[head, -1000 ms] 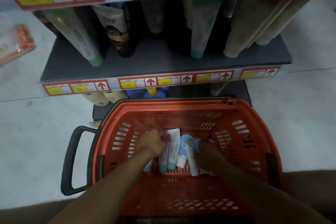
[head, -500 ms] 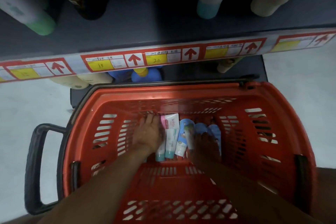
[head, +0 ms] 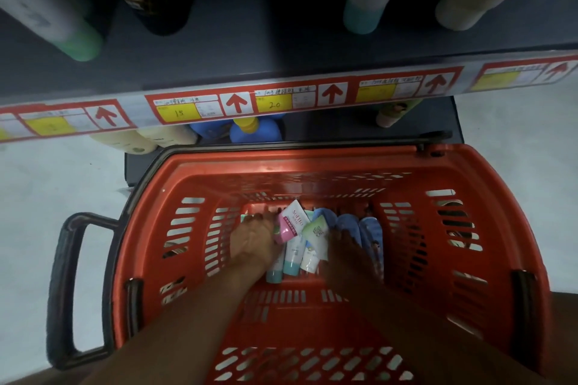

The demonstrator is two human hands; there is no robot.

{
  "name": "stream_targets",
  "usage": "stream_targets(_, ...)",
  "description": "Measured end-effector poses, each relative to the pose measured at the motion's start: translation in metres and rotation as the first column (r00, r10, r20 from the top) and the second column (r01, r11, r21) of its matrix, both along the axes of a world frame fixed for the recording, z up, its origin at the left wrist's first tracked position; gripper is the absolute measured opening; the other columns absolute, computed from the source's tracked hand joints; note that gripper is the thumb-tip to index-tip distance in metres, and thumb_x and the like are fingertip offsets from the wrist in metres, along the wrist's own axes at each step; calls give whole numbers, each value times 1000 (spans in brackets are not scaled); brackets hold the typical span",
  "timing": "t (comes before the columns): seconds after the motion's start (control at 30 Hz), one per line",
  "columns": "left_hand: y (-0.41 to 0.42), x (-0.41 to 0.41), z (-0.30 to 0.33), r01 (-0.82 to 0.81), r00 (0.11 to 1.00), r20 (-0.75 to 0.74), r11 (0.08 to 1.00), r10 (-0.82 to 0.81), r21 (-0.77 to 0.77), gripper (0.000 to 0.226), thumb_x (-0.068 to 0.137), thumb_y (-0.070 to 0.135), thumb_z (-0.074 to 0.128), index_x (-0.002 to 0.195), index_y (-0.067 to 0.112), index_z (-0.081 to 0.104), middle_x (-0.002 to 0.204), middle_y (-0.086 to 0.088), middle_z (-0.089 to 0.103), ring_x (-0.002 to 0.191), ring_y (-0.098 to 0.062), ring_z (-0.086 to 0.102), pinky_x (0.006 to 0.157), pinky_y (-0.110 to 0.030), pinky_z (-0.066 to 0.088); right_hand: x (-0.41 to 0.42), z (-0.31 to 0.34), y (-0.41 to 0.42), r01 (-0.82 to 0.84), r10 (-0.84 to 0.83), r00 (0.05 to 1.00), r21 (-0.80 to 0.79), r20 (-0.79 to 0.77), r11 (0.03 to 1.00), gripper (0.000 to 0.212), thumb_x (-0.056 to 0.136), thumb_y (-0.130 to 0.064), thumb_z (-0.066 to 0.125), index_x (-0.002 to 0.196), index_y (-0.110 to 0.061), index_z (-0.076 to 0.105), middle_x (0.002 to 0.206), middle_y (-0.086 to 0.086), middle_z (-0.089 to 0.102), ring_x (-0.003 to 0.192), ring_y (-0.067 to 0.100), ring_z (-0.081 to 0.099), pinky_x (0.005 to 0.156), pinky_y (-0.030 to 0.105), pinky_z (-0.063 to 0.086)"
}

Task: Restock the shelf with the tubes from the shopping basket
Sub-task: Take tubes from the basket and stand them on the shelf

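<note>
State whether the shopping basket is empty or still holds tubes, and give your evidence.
Still holds tubes. Several tubes lie bunched on the floor of the red basket, between the left hand and right hand.

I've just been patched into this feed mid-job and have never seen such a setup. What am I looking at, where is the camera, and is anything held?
There is no machine here: a person works with two bare hands. The single picture comes from a camera worn on the head, looking forward and down. Both arms reach into a red shopping basket on the floor in front of a shelf. Small tubes lie in a bunch on the basket's bottom. The left hand presses against a pink and white tube, which is tilted up; whether it is properly gripped I cannot tell. The right hand rests among the blue tubes. Bigger tubes stand on the shelf above price labels.
</note>
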State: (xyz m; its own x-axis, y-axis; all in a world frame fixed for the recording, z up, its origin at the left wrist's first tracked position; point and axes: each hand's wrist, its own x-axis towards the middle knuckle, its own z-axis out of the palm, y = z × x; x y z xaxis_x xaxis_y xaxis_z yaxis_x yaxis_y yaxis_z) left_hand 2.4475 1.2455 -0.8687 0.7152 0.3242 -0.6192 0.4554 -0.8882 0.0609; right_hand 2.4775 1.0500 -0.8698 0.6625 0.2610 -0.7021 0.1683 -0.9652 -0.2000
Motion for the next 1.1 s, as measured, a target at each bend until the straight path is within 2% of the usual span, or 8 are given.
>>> stream_targets(0.17, -2, -9, 22, -90, 995, -42, 995, 88, -53, 53, 82, 57, 74, 123, 26, 57, 116, 0, 70, 105, -23, 69, 81, -31, 52, 11, 24, 3, 98, -96, 995, 49, -32, 994, 66, 92, -35, 57, 149, -16, 30, 144, 8, 38, 134, 30, 43, 106, 43, 37)
stream_targets(0.3, -6, -17, 45, -173, 984, 15, 980, 176, -98, 62, 78, 65, 73, 122, 25, 57, 117, 0, 70, 106, -24, 69, 83, -32, 54, 14, 40, -2, 30, -37, 996, 93, 78, 995, 69, 94, -42, 50, 152, -12, 29, 146, 7, 45, 133, 24, 44, 100, 32, 39)
stream_targets(0.4, -10, -21, 67, -227, 967, 88, 966, 239, -127, 68, 74, 71, 67, 121, 22, 57, 115, -4, 72, 106, -28, 70, 83, -35, 55, 14, 56, -9, 86, -102, 992, 189, 78, 978, 58, 91, -37, 59, 142, -16, 39, 111, 0, 58, 85, 10, 54, 62, 16, 33)
stream_targets(0.47, -14, -25, 85, -271, 944, 149, 950, 294, -156, 69, 75, 72, 67, 120, 20, 56, 113, -6, 72, 105, -30, 71, 78, -33, 53, 12, 71, -13, 121, -156, 977, 222, 146, 967, 51, 94, -38, 57, 139, -18, 45, 95, -6, 49, 70, 2, 45, 58, 17, 36)
stream_targets(0.53, -18, -28, 101, -296, 917, 217, 936, 334, -192, 71, 72, 75, 64, 118, 21, 58, 113, -7, 73, 103, -31, 71, 80, -35, 55, 12, 81, -17, 112, -163, 971, 271, 173, 956, 52, 97, -45, 46, 133, -9, 56, 105, 6, 55, 79, 18, 62, 66, 30, 50)
stream_targets(0.67, -24, -33, 138, -306, 877, 317, 928, 361, -212, 64, 74, 66, 71, 117, 19, 59, 111, -8, 74, 103, -32, 71, 80, -37, 55, 17, 122, -20, 170, -212, 973, 333, 92, 928, 75, 79, -38, 69, 140, -11, 35, 123, 12, 64, 112, 31, 65, 88, 36, 50)
stream_targets(0.9, -27, -39, 204, -312, 792, 467, 918, 394, -245, 53, 72, 58, 79, 108, 27, 54, 94, 2, 73, 89, -26, 72, 69, -35, 55, 17, 184, -23, 196, -320, 930, 494, 179, 847, 60, 76, -35, 77, 119, -18, 39, 101, -1, 58, 95, 26, 65, 73, 37, 51)
stream_targets(1.1, -33, -41, 256, -283, 688, 617, 924, 382, -256, 52, 76, 58, 82, 108, 26, 57, 89, 8, 72, 78, -13, 68, 61, -31, 54, 15, 235, -27, 121, -359, 886, 600, 293, 791, 62, 77, -40, 75, 125, -21, 40, 112, 4, 65, 94, 25, 68, 70, 44, 60)
